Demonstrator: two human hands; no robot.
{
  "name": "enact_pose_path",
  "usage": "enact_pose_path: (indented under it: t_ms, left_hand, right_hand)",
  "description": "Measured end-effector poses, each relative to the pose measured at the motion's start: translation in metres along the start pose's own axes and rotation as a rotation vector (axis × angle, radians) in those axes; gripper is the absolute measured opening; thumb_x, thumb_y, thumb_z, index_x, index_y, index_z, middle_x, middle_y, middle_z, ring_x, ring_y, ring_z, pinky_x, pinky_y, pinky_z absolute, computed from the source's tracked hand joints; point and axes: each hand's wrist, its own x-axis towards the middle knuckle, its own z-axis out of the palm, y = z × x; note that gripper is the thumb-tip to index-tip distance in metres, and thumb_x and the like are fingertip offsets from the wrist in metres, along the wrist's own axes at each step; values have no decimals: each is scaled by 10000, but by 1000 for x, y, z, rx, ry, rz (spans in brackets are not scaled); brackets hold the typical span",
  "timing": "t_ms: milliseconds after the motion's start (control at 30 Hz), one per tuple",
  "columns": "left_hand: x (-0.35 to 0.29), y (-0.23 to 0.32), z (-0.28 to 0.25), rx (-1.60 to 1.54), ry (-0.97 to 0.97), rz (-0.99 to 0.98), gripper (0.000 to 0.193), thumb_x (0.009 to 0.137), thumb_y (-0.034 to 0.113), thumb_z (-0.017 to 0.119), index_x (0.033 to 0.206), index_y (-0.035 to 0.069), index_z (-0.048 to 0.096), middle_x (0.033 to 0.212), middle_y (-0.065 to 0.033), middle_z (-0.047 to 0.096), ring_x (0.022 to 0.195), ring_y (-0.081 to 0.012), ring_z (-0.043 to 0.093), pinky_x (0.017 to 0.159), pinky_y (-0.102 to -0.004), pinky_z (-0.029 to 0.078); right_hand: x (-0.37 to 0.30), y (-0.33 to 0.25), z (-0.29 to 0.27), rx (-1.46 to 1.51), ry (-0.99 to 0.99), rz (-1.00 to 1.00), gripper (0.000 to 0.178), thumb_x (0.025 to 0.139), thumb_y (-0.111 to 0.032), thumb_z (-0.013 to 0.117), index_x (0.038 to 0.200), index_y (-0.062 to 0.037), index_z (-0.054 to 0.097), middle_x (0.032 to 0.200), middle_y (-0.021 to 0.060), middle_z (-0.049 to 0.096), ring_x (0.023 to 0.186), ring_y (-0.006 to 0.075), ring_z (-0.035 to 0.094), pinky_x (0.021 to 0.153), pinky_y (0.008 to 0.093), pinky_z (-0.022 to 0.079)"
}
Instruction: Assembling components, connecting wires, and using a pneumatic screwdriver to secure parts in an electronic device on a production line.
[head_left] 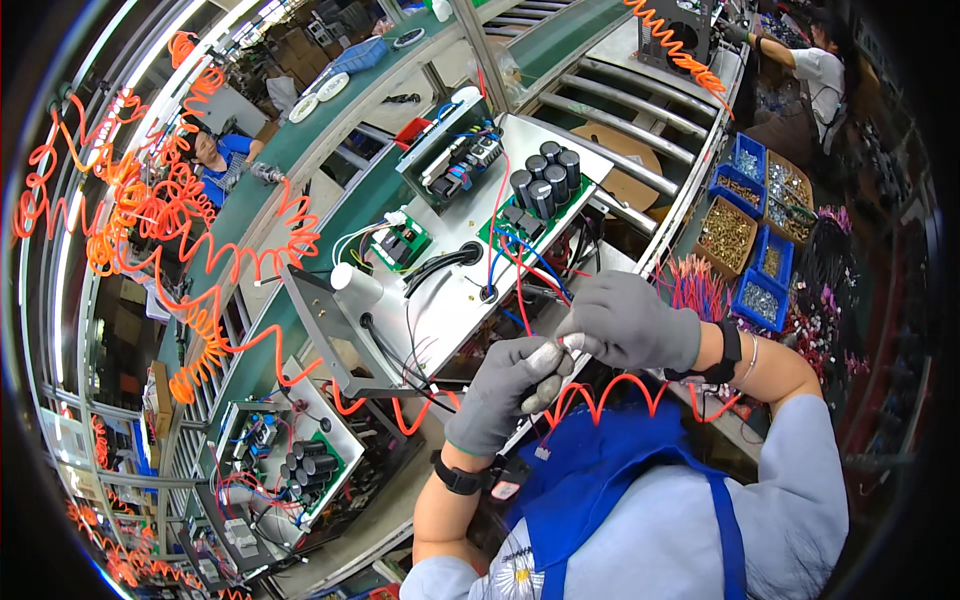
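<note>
Orange coiled hoses (160, 205) hang in a tangle well to the left of a white panel (455, 320) on a crowded factory floor. Between hoses and panel, a person in blue (213, 188) is seen across a green belt (310, 130). Nearer than the panel and to its left, a second unit (345, 450) carries black cylinders of its own. A small green circuit board (405, 240) is mounted on the panel's left half. Just off the panel's near edge, the gray-gloved left hand (510, 385) pinches, thumb against forefinger. Red wires (519, 290) run from the panel toward it; black capacitors (545, 185) stand clustered at the panel's far right. The gloved right hand (630, 325) meets the left, fingertips bunched, both gripping a small reddish piece (562, 342) too covered to identify. Right of the panel, beyond steel rollers (630, 119), blue bins (757, 317) of metal hardware line a bench, and a co-worker in a pale shirt (822, 75) reaches toward the line.
</note>
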Motion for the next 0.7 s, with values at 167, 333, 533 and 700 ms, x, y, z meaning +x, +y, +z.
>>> enact_pose_path:
  t_ms: [167,333,533,700]
  left_hand:
    - [-5,3,-1,128,40,10,349,960,322,554,896,-8,651,635,14,554,494,-5,405,458,-170,292]
    - [-5,2,3,105,101,59,373,929,372,587,876,4,625,585,14,506,440,-18,342,435,-178,248]
    - [-6,-4,-5,105,116,59,362,931,360,576,892,2,619,591,8,511,439,-18,353,443,-174,275]
    - [-2,-24,-23,181,296,2,215,879,226,643,915,15,626,688,16,555,528,-13,406,479,-179,297]
  right_hand:
    - [-5,-9,7,567,-178,667,300,916,-317,598,832,-38,668,663,69,589,598,160,570,581,326,480]
    - [-32,17,30,847,-539,937,351,908,-348,610,1096,-55,655,946,103,667,808,185,628,731,329,506]
    - [-89,14,100,274,-813,509,347,802,-223,678,1129,-121,620,1009,118,623,947,319,627,805,422,508]
    - [-95,3,87,-65,-71,234,241,768,-150,679,1003,-119,635,889,52,624,790,246,638,661,369,522]
